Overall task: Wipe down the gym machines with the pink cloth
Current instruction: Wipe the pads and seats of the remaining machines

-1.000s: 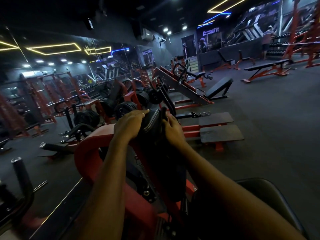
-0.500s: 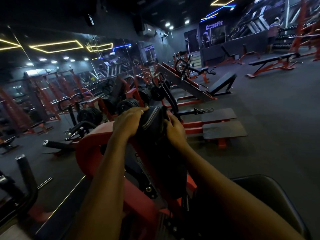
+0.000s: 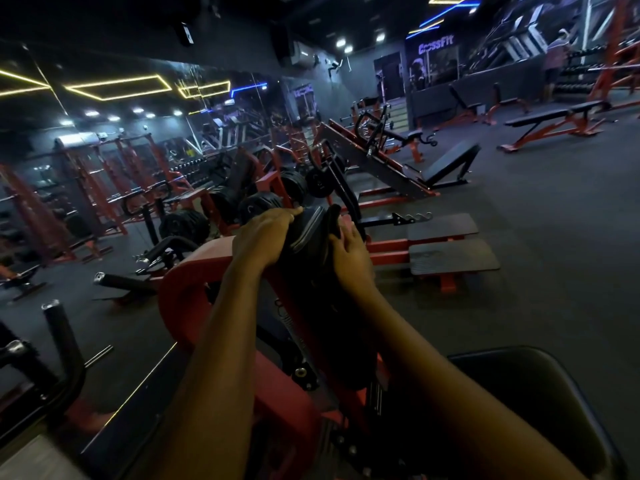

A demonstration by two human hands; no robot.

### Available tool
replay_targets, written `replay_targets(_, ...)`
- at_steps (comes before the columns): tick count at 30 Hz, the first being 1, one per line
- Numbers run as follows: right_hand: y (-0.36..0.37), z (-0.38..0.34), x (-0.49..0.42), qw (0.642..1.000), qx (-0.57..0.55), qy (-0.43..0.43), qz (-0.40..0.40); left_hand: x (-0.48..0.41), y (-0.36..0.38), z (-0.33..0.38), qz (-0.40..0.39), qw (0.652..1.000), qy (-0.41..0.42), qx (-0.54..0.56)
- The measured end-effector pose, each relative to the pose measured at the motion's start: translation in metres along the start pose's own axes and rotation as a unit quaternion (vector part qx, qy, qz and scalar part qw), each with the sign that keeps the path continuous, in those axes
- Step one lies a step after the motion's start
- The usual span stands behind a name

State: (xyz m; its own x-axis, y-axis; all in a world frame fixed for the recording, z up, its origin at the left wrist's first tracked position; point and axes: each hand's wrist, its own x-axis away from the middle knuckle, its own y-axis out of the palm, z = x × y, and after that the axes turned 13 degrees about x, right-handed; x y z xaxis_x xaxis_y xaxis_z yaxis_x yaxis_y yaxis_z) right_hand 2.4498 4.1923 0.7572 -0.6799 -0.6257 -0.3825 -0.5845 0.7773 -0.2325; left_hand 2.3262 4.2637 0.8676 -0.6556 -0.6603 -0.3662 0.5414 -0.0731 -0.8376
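Note:
A red-framed gym machine [image 3: 194, 271] stands right in front of me, with a black padded rest [image 3: 304, 233] at its top. My left hand [image 3: 263, 237] grips the pad's top left edge, fingers curled over it. My right hand [image 3: 349, 251] lies against the pad's right side and holds a dark bunched cloth [image 3: 334, 218] that sticks out above its fingertips. In this dim light the cloth's colour does not show. Both forearms reach up from the bottom of the view.
A black seat [image 3: 540, 382] sits at the lower right. Black handle bars [image 3: 62, 337] stand at the lower left. Ahead are weight plates [image 3: 256, 206], black footplates [image 3: 450, 258], a leg press [image 3: 391, 168] and benches [image 3: 554, 119]. Dark open floor spreads to the right. A person [image 3: 556, 53] stands far back.
Both hands have stayed on the pad in nearly the same grip. My view has drifted slightly to the left.

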Motion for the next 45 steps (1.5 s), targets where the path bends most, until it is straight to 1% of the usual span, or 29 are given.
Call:
replay_targets(1, 0.002, 0.001, 0.018, 1.000, 0.012, -0.019, 0.012, 0.000, 0.001, 0.000, 0.002, 1.000, 0.000, 0.000)
replay_targets(4, 0.009, 0.018, 0.074, 0.991, 0.038, -0.118, 0.056, 0.001, 0.002, 0.000, 0.009, 1.000, 0.009, -0.006)
replay_targets(5, 0.011, 0.025, 0.077, 0.990, 0.043, -0.120, 0.059, 0.002, 0.002, 0.001, 0.011, 1.000, 0.006, -0.001)
replay_targets(6, 0.010, 0.025, 0.071, 0.993, 0.045, -0.089, 0.059, 0.002, 0.002, 0.002, 0.011, 1.000, 0.001, 0.007)
replay_targets(8, 0.008, 0.014, 0.041, 0.998, 0.038, 0.008, 0.040, 0.003, 0.001, 0.003, 0.013, 1.000, 0.002, 0.014)
replay_targets(9, 0.005, 0.003, 0.024, 0.999, 0.033, 0.035, 0.022, 0.004, 0.001, 0.004, 0.016, 1.000, 0.002, 0.014)
replay_targets(10, 0.002, -0.009, 0.007, 0.999, 0.033, 0.038, 0.006, 0.005, 0.000, 0.004, 0.016, 1.000, 0.003, 0.012)
replay_targets(12, -0.003, -0.025, -0.014, 1.000, 0.028, -0.004, 0.006, 0.005, 0.000, 0.003, 0.015, 1.000, -0.003, 0.012)
replay_targets(15, -0.003, -0.013, -0.014, 0.989, -0.043, -0.144, 0.004, 0.000, 0.001, 0.001, 0.007, 1.000, -0.021, 0.020)
replay_targets(16, -0.004, -0.001, -0.008, 0.984, -0.057, -0.166, -0.003, -0.002, 0.000, 0.001, 0.000, 0.999, -0.029, 0.036)
replay_targets(17, -0.003, 0.015, 0.000, 0.985, -0.065, -0.161, -0.008, -0.002, 0.000, -0.001, -0.003, 0.998, -0.034, 0.052)
replay_targets(18, -0.003, 0.032, 0.008, 0.989, -0.070, -0.133, -0.013, -0.002, 0.000, -0.002, -0.003, 0.998, -0.030, 0.057)
replay_targets(21, -0.002, 0.075, 0.032, 0.996, -0.084, -0.026, -0.009, -0.001, 0.000, -0.004, 0.002, 1.000, -0.004, 0.024)
replay_targets(23, 0.000, 0.073, 0.029, 0.997, -0.051, 0.049, -0.019, 0.001, 0.000, -0.004, 0.005, 1.000, 0.005, 0.004)
replay_targets(25, -0.004, 0.042, 0.011, 0.995, -0.007, 0.094, -0.038, 0.003, 0.001, -0.003, 0.008, 1.000, 0.016, -0.010)
replay_targets(26, -0.005, 0.027, 0.001, 0.995, 0.003, 0.086, -0.039, 0.003, 0.002, -0.003, 0.010, 1.000, 0.016, -0.010)
replay_targets(27, -0.003, 0.017, -0.006, 0.998, 0.003, 0.056, -0.032, 0.003, 0.001, -0.004, 0.010, 1.000, 0.015, -0.007)
replay_targets(29, 0.001, 0.011, -0.005, 0.999, -0.023, -0.049, -0.004, 0.001, 0.002, -0.005, 0.011, 1.000, 0.025, -0.010)
replay_targets(31, -0.001, 0.028, 0.008, 0.988, -0.062, -0.145, 0.002, 0.000, 0.003, -0.005, 0.007, 0.999, 0.033, -0.019)
replay_targets(32, 0.000, 0.043, 0.018, 0.986, -0.062, -0.157, 0.002, 0.000, 0.003, -0.006, 0.007, 0.999, 0.030, -0.017)
replay_targets(33, 0.002, 0.061, 0.025, 0.988, -0.058, -0.142, 0.001, 0.000, 0.002, -0.005, 0.010, 1.000, 0.022, -0.014)
replay_targets(34, 0.002, 0.073, 0.030, 0.993, -0.060, -0.106, -0.002, 0.000, 0.001, -0.005, 0.011, 1.000, 0.015, -0.014)
replay_targets(36, 0.003, 0.090, 0.032, 0.998, -0.068, 0.009, -0.007, 0.001, 0.001, -0.003, 0.004, 1.000, 0.016, -0.023)
replay_targets(38, -0.001, 0.079, 0.023, 0.992, -0.036, 0.115, -0.024, 0.003, 0.001, -0.003, 0.006, 1.000, 0.018, -0.022)
replay_targets(40, -0.010, 0.046, 0.012, 0.985, 0.019, 0.168, -0.034, 0.002, 0.001, -0.004, 0.009, 0.999, 0.020, -0.024)
replay_targets(41, -0.013, 0.030, 0.008, 0.985, 0.035, 0.166, -0.029, 0.003, 0.001, -0.004, 0.010, 0.999, 0.022, -0.027)
replay_targets(42, -0.012, 0.015, 0.008, 0.990, 0.035, 0.139, -0.015, 0.003, 0.002, -0.005, 0.009, 0.999, 0.026, -0.030)
replay_targets(45, -0.001, -0.009, 0.035, 0.998, 0.037, -0.005, 0.048, 0.001, 0.004, -0.007, 0.006, 0.999, 0.025, -0.027)
